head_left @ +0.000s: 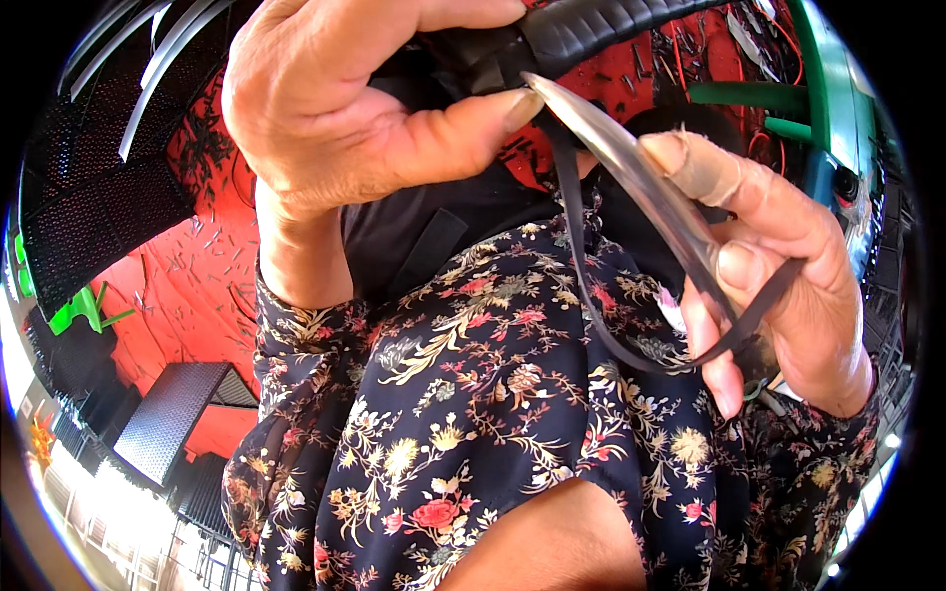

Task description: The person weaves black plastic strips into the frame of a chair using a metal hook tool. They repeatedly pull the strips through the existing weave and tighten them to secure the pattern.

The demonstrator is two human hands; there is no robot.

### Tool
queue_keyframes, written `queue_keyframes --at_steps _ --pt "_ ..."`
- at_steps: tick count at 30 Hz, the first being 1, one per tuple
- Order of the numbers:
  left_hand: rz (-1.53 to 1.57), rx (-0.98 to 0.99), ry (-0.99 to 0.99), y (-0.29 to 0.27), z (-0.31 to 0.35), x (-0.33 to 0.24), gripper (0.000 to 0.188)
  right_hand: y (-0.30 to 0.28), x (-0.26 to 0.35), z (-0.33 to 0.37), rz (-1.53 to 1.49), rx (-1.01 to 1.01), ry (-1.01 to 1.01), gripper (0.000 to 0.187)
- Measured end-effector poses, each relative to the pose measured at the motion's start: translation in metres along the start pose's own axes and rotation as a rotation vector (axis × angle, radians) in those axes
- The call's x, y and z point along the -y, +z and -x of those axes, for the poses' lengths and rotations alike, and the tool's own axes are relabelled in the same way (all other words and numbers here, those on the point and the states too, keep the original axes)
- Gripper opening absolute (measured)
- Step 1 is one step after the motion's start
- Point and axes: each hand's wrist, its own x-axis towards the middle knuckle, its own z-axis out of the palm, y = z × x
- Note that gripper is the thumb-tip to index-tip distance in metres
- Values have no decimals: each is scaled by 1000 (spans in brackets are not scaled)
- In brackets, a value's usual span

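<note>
Pinches a black, ribbed tubular piece [601, 37] with left hand [340, 118] — grips a shiny, pointed metal blade [631, 165] and looped, flat black strip [578, 251] with right hand [793, 231].

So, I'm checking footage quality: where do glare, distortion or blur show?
Head view: the lower-left background is blown out to white; head view: a bright sheen runs along the pointed shiny tool in the right hand; head view: fisheye bending shows toward the rim, with black corners; head view: the left hand looks fairly sharp.
</note>
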Motion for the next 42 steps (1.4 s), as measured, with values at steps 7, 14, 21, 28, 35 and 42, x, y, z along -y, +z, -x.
queue_keyframes --at_steps 7,14,21,28,35,42 --pt "22 -2 -96 1 -4 -6 33 -6 -44 -6 -237 70 -148 53" --pt "65 102 -38 -8 3 4 37 -6 -41 -6 -209 55 -98 54" --pt "81 57 -57 -5 6 -1 35 7 5 7 -5 -45 79 50" --pt "87 135 -57 -12 1 2 35 15 -6 11 -109 -68 59 52" --pt "135 -22 -21 -5 0 -1 34 7 -23 3 -205 79 -23 50" --pt "180 -55 -103 1 1 -2 34 13 -69 -13 -173 6 -367 47"
